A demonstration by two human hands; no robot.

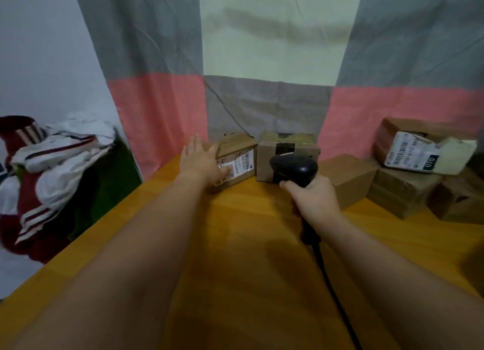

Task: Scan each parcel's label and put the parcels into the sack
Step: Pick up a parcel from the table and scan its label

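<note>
An orange wooden table (pixel 235 245) runs away from the camera to a grey, pink and cream curtain (pixel 157 100), with a heap of clothes (pixel 47 171) off its left edge. Along the far edge sits a row of cardboard parcels. The left hand (pixel 203 161) lies flat, fingers straight and spread, on the left-most parcel (pixel 239 155), partly covering its white label (pixel 242 163). The right hand (pixel 314 195) is wrapped round the handle of a black scanner (pixel 293 167), head aimed far and left, its cable (pixel 330 284) trailing near across the table. A taped parcel (pixel 264 161) stands just right of the first, and a stack (pixel 403 192) lies farther right. I cannot make out the sack.

The likely trouble is a missed scan, because the palm hides part of the label and the scanner seems aimed at the taped parcel. Dragging the parcel nearer could also nudge its neighbour or snag the cable.
</note>
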